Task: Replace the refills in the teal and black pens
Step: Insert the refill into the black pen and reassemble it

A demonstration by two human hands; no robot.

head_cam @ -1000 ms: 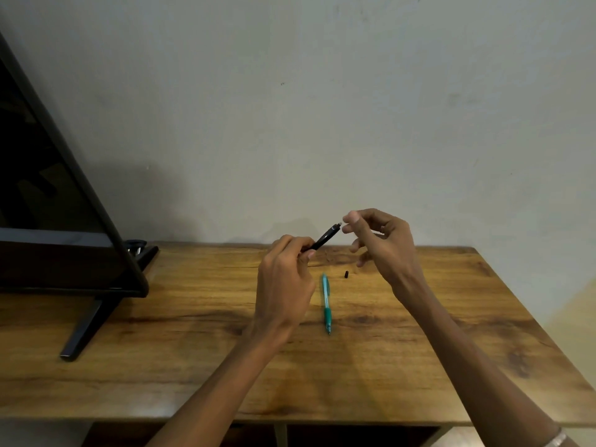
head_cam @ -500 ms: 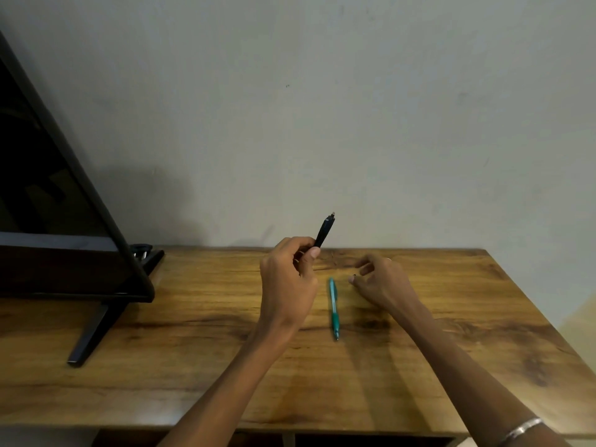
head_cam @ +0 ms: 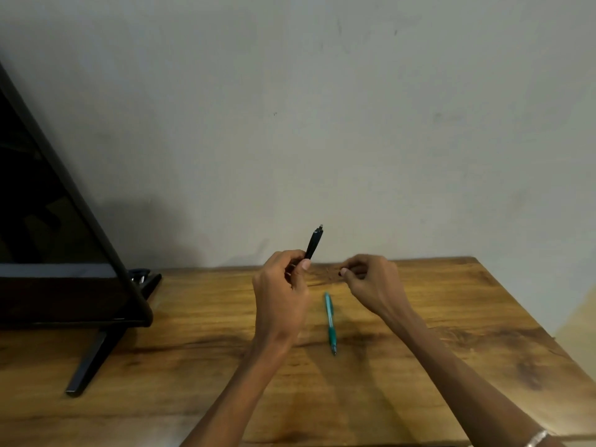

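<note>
The black pen (head_cam: 313, 242) stands nearly upright, its long axis tilted slightly right, lower end pinched in the left hand (head_cam: 280, 291). Just right of it, the right hand (head_cam: 371, 282) pinches a small black piece (head_cam: 340, 273), probably the pen's tip, level with the grip. The teal pen (head_cam: 330, 321) lies on the worktop (head_cam: 451, 333) below, between the hands.

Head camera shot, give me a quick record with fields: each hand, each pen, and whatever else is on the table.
left hand: grips the black pen, raised above the table and tilted up to the right
right hand: pinches a small black piece at its fingertips
teal pen: lies flat on the wooden table, between the two hands, untouched
screen: stands on its stand at the left of the table
</note>
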